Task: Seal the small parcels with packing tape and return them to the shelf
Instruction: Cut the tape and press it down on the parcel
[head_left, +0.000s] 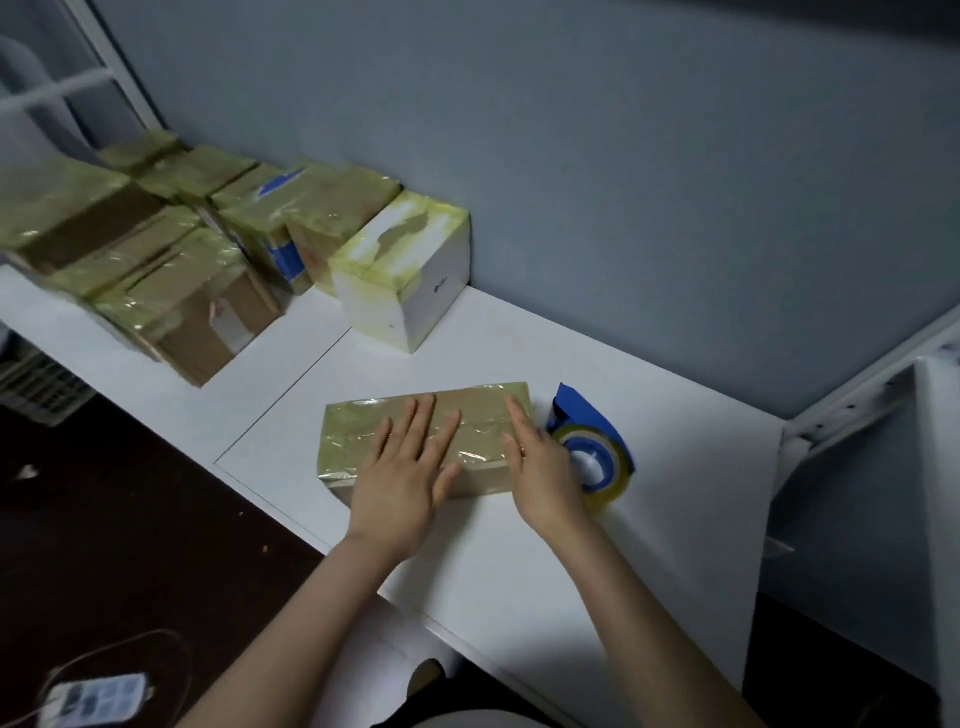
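A flat brown parcel (358, 436) wrapped in yellowish tape lies on the white table (649, 467). My left hand (410, 467) presses flat on its top with straight, spread fingers. My right hand (540, 467) rests on the parcel's right end, fingers straight. A blue tape dispenser (597, 441) with a roll of clear tape stands just right of the parcel, partly behind my right hand.
Several taped parcels (182, 260) are stacked at the table's back left, with a white taped box (405, 275) nearest. A grey wall runs behind. A white shelf frame (857, 395) stands at the right. A power strip (98, 701) lies on the dark floor.
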